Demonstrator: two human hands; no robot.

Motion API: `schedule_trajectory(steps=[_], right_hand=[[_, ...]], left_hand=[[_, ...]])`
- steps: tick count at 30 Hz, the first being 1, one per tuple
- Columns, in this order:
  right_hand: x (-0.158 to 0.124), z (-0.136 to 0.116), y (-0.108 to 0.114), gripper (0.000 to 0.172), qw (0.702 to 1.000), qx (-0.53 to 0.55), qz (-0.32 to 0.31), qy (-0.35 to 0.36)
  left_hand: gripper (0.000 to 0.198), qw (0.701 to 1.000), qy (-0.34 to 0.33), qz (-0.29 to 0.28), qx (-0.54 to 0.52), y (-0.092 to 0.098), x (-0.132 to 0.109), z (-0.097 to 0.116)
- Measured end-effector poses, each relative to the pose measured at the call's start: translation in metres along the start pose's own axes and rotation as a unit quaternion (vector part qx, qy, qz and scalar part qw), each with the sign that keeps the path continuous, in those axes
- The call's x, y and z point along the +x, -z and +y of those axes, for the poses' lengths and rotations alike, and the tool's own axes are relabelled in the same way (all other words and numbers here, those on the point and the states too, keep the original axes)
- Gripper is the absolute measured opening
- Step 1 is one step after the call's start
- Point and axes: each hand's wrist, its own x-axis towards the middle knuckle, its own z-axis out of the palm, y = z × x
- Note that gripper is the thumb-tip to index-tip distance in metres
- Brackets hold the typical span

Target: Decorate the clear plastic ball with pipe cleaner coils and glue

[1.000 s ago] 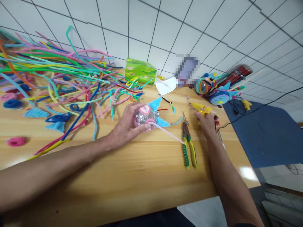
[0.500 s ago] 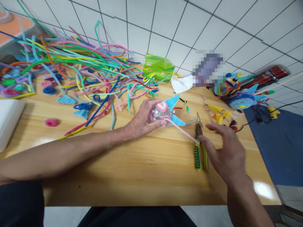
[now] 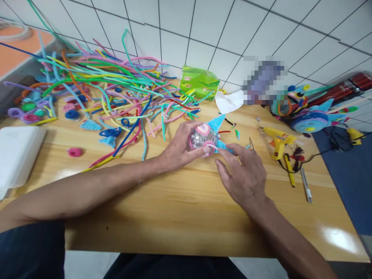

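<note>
My left hand (image 3: 177, 149) is closed around a clear ball craft (image 3: 203, 137) with pink pipe-cleaner coils and light blue pointed fins, holding it on the wooden table (image 3: 180, 209). Just to the right of it, my right hand (image 3: 242, 174) lies with its fingers stretched out. Its index fingertip touches the pink pipe cleaner at the ball's lower right, and I see nothing gripped in it. The hand covers most of the pliers; only their metal tip (image 3: 251, 142) shows.
A big tangle of coloured pipe cleaners (image 3: 116, 85) fills the back left. A yellow glue gun (image 3: 278, 138) with its cord lies to the right, a green packet (image 3: 199, 82) by the tiled wall, a white box (image 3: 17, 155) at the left edge, finished crafts (image 3: 308, 112) at the back right.
My right hand left the glue gun, swept left over the pliers and now rests against the ball craft. My left hand kept hold of the craft. The view shifted left.
</note>
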Motion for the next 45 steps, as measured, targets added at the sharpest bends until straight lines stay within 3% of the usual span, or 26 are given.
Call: schedule_trajectory(steps=[8,14,26,31,37,45], right_hand=[[-0.002,-0.003,-0.010,0.041,0.999,0.012,0.012,0.037],[-0.004,-0.006,-0.011,0.051,0.999,0.046,0.002,0.027],[-0.005,-0.010,-0.016,0.045,0.996,0.090,-0.010,0.001],[-0.004,-0.010,-0.016,0.042,0.997,0.075,0.005,0.006],[-0.002,-0.011,-0.015,0.035,0.999,0.048,0.017,0.020],[0.000,-0.012,-0.013,0.032,0.998,0.047,0.012,0.027]], left_hand=[[0.070,1.000,0.014,-0.002,-0.008,0.001,0.000,0.001],[0.071,1.000,0.022,-0.003,0.007,0.001,-0.002,0.001],[0.069,1.000,0.004,-0.009,0.020,0.002,-0.002,0.001],[0.070,1.000,0.019,-0.013,0.020,0.002,-0.002,0.001],[0.055,1.000,0.010,-0.021,-0.012,0.007,0.000,0.004],[0.059,0.999,0.024,-0.013,0.029,0.009,0.007,0.008]])
